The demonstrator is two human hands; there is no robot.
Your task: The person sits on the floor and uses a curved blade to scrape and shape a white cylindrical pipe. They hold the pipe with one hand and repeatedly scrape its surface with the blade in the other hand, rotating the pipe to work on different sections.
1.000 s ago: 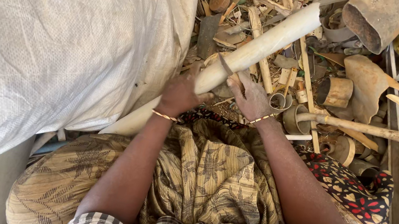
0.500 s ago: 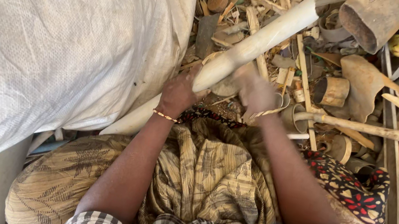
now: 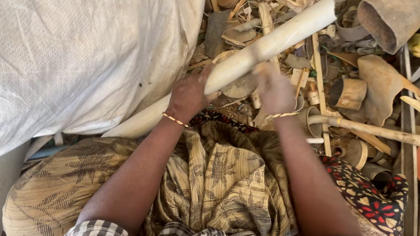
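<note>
— Since a second ago the right hand [image 3: 274, 89] has slid up the pole [image 3: 267, 48]; it's blurred, so I can't tell its fingers' state.

— The left hand [image 3: 189, 94]?

— Fingers wrapped round the pole, mid-frame. It slants bare and pale toward the upper right; probably mostly worked.

— Room?

— Tight: sack [image 3: 59, 36] at left, scraps [image 3: 361, 95] crowding the right.

The ground [image 3: 246, 38] is strewn with pale wood shavings and bamboo offcuts [image 3: 239, 9], short cut bamboo rings [image 3: 349, 93], thin long sticks [image 3: 395, 133], and a big white woven sack [image 3: 53, 35] alongside.
</note>
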